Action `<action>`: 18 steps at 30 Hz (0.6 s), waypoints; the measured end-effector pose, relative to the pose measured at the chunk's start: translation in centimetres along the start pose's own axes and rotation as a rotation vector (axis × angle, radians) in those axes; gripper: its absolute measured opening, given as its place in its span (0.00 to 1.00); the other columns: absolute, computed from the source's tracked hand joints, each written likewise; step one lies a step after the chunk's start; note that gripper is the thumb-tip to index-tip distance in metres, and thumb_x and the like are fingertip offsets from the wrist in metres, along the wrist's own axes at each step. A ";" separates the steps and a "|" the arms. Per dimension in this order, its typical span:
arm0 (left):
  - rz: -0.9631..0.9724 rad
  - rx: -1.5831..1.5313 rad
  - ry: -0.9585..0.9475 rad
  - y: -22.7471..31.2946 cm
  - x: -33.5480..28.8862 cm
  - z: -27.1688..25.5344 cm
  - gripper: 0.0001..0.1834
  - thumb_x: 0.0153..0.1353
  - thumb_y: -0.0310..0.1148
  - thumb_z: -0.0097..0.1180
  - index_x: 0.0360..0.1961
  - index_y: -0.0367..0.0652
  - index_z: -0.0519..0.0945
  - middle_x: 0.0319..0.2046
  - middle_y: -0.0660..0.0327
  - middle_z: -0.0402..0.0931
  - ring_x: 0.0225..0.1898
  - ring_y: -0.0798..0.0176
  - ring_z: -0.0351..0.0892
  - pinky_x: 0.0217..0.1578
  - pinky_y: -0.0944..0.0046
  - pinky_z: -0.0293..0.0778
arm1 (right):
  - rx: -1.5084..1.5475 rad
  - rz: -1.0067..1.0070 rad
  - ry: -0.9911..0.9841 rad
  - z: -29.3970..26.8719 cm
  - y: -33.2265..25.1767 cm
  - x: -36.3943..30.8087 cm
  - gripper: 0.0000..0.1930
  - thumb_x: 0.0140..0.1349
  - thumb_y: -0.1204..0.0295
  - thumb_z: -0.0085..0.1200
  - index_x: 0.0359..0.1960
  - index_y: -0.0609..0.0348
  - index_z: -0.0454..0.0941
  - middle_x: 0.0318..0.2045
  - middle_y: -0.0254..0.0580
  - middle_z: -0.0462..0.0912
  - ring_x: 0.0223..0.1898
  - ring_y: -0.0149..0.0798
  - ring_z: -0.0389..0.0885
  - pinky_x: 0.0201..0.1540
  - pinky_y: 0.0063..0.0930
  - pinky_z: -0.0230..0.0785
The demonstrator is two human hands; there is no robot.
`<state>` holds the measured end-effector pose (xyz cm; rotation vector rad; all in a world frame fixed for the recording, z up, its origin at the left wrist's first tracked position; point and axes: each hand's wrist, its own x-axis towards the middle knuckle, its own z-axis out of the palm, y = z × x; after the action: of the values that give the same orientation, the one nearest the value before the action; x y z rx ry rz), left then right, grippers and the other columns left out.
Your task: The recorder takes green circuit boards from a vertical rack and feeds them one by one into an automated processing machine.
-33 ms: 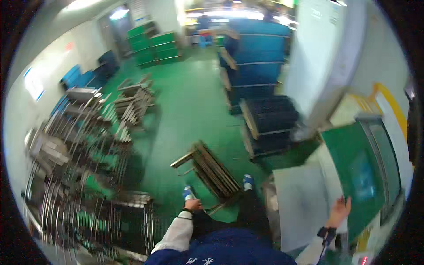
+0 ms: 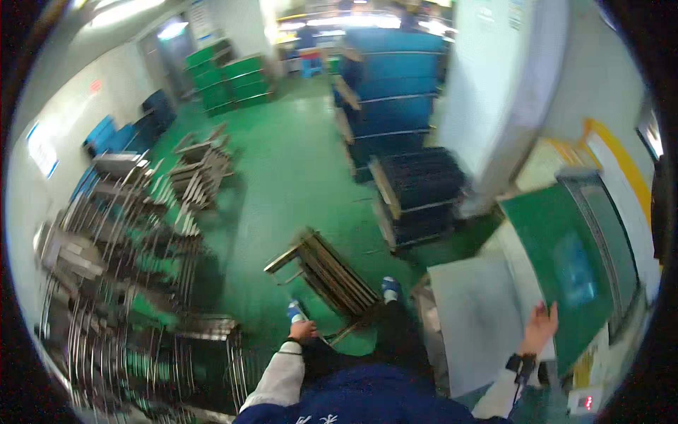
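My left hand (image 2: 304, 330) hangs low in front of my left leg, its fingers curled; whether they hold anything is too blurred to tell. Close to it a stack of metal frames (image 2: 335, 275) stands on the floor by my blue-and-white shoes. My right hand (image 2: 541, 324) is raised on the right, fingers apart and holding nothing. It is over the border between a pale grey panel (image 2: 473, 318) and a green mat-like surface (image 2: 544, 240); contact cannot be made out.
Many metal racks (image 2: 141, 339) crowd the left side, with further frames (image 2: 198, 173) beyond. Blue crates (image 2: 392, 92) and dark stacked trays (image 2: 417, 184) stand ahead by a white pillar (image 2: 487, 99). Green crates (image 2: 244, 78) are at the back. A small display box (image 2: 586, 401) sits lower right.
The whole view has shifted slightly, so the surroundings appear further left. Both hands keep nearly the same pose.
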<state>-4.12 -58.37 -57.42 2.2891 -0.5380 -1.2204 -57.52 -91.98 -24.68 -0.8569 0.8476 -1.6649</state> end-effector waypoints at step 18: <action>0.352 0.476 0.067 3.1 -4.2 -4.5 0.13 0.52 0.40 0.48 0.28 0.43 0.78 0.24 0.57 0.77 0.27 0.59 0.77 0.29 0.63 0.70 | -0.210 -0.188 0.300 1.9 -2.7 0.4 0.08 0.54 0.73 0.51 0.33 0.63 0.69 0.30 0.43 0.74 0.30 0.38 0.71 0.33 0.26 0.69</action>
<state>-2.87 -57.47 -50.71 2.4508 -1.2566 -0.9082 -57.22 -91.98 -21.39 -0.8621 1.1941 -1.9246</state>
